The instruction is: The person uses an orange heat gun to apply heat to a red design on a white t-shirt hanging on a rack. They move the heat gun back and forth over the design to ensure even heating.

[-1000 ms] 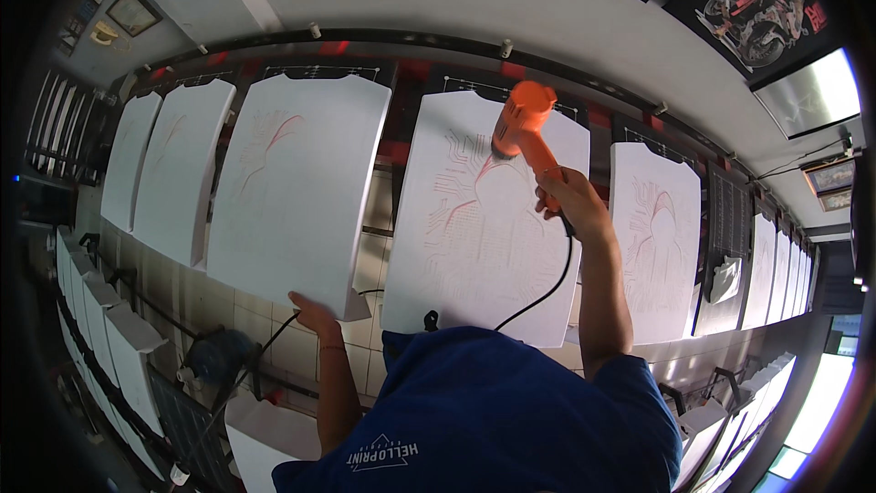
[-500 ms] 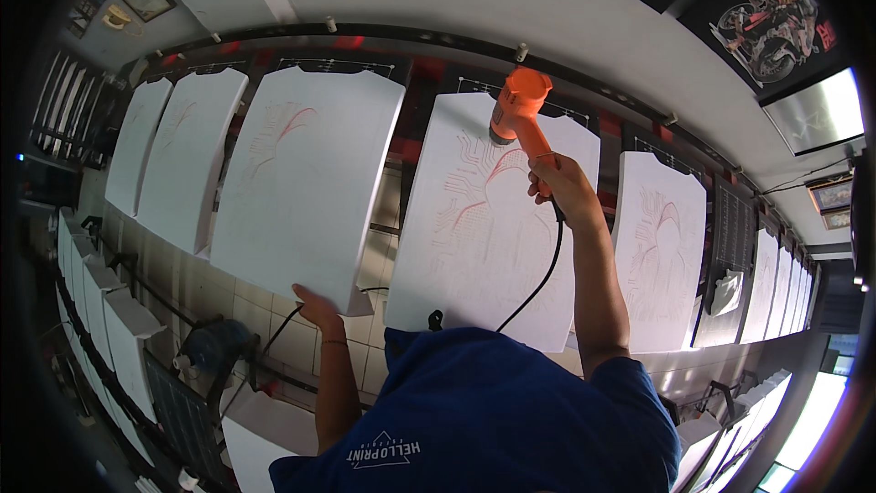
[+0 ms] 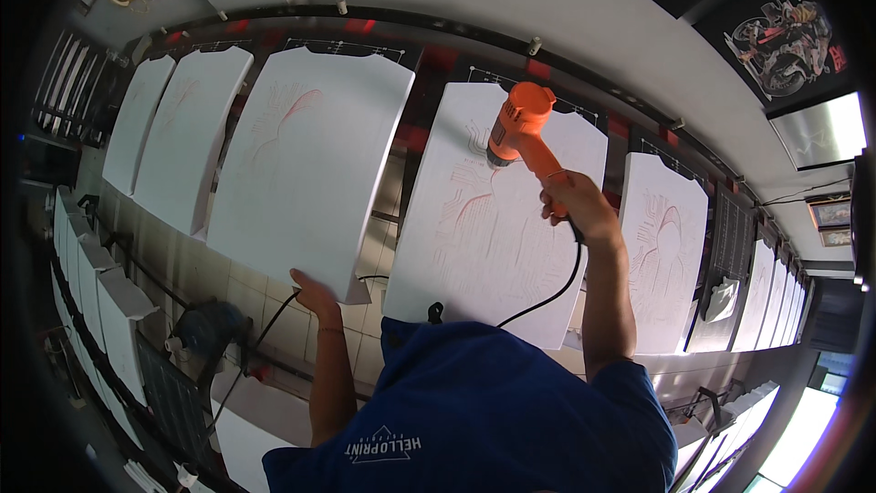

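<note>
My right hand (image 3: 584, 205) is wrapped round the handle of an orange heat gun (image 3: 525, 123). The gun's dark nozzle is above the upper part of a white cloth-covered board (image 3: 429, 283) printed with fine red and grey lines. A black cord (image 3: 547, 306) curves from the handle down toward my body. Beside the lower edge of the board to the left (image 3: 310, 173), my left hand (image 3: 315, 294) is closed round a black cord that comes out on both sides of it.
More white printed boards stand in a row to the left and another (image 3: 662, 246) to the right. A dark rail (image 3: 438, 27) runs behind them. At the lower left are a blue water jug (image 3: 205, 329) and white boards (image 3: 123, 306). A crumpled white cloth (image 3: 723, 299) lies at the right.
The heat gun in my right hand has moved down over the board, with its nozzle nearer the red lines. My left hand has stayed almost in place beside the left board's lower edge.
</note>
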`<state>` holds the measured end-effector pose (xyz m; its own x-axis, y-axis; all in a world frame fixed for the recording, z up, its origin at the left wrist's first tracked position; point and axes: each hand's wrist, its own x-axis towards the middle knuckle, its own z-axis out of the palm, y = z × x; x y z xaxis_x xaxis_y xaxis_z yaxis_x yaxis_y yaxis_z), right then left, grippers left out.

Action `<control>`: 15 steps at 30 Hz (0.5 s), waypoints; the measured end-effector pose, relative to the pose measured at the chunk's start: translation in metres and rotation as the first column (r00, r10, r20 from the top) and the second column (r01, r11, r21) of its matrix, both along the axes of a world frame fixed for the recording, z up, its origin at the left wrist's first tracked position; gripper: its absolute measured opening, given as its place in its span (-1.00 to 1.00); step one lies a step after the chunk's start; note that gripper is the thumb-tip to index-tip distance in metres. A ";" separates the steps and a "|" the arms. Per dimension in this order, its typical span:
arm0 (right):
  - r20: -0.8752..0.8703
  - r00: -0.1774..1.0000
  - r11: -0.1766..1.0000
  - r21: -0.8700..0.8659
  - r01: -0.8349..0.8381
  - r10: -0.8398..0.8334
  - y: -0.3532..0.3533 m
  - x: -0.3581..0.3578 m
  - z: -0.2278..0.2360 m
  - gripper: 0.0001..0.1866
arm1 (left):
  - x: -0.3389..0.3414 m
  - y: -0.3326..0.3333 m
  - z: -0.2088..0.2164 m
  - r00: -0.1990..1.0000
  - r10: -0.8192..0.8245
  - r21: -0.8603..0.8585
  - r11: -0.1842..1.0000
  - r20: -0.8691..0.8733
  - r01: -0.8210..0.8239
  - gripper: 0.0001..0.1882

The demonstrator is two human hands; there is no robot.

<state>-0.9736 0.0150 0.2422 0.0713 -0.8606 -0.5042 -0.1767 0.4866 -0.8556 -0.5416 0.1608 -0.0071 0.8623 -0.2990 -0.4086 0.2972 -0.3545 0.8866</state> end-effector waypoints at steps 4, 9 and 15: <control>0.009 1.000 0.999 -0.049 0.012 -0.011 -0.005 0.006 0.000 -0.72 | -0.006 -0.002 0.012 1.000 0.011 -0.011 1.000 0.012 -0.011 -0.31; 0.044 0.999 0.996 -0.082 0.025 -0.021 -0.026 0.016 -0.005 -0.73 | -0.002 -0.002 0.007 0.999 0.044 0.010 0.999 -0.012 -0.043 -0.31; 0.040 0.999 0.996 -0.089 -0.029 0.033 -0.038 0.031 -0.007 -0.74 | 0.003 0.002 -0.004 0.999 0.025 0.027 0.999 -0.028 -0.024 -0.29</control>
